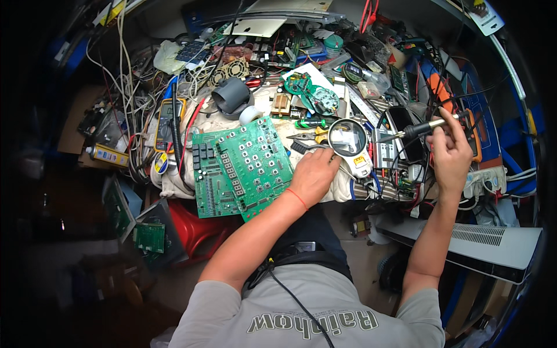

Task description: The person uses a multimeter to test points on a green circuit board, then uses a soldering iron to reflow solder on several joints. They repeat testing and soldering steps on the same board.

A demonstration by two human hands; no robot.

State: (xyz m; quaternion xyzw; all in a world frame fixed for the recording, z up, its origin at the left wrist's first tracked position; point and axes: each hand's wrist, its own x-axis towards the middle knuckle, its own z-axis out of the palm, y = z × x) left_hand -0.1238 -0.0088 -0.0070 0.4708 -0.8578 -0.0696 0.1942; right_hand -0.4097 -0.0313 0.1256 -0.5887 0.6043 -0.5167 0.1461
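My right hand (452,153) is raised over the right side of the bench, fingers closed around a soldering iron (413,130) with a black grip and a metal section. Its thin tip points left, toward the magnifying glass (347,137). My left hand (315,176) rests at the bench's near edge, thumb and fingers drawn together; whatever they hold, if anything, is hidden. Just left of it lies a green circuit board (270,136) with push buttons and a digit display, overlapping another green board (208,185). A black brush (300,147) and yellow-handled pliers (313,137) lie beyond the left fingers.
A multimeter (169,124) and tangled cables (125,75) crowd the left side. Round green boards (322,98), a grey cup-shaped part (232,95) and heaped electronic parts fill the back. A red stool (194,232) stands below left; a white appliance casing (481,240) lies below right.
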